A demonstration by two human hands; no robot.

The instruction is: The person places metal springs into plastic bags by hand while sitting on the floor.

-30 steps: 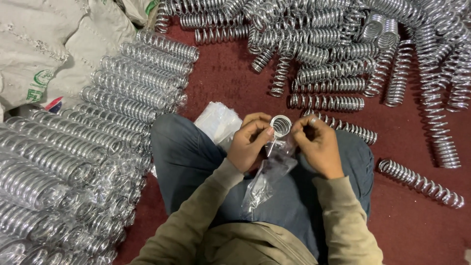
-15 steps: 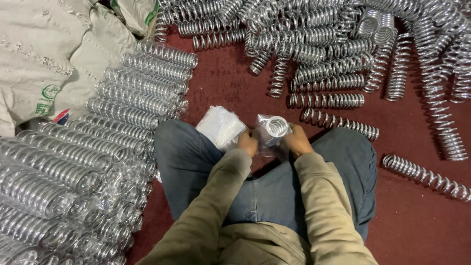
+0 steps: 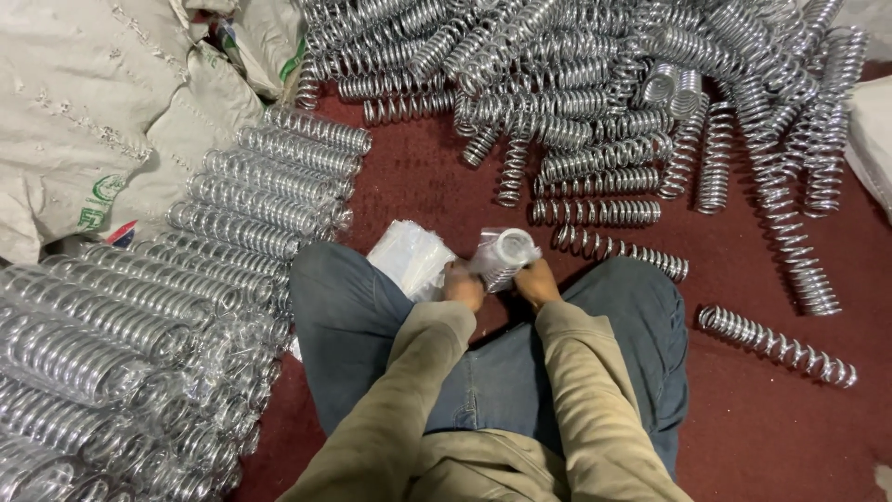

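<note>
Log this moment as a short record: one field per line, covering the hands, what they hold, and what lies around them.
left hand: grips the lower end of the spring in a clear bag
right hand: grips the same piece from the other side
held item: spring in a clear bag, tilted, one end facing the camera
by the left knee: stack of clear bags
person's left side: bagged springs laid in rows
ahead: loose bare springs in a heap
floor: dark red
far left: pale sacks
</note>
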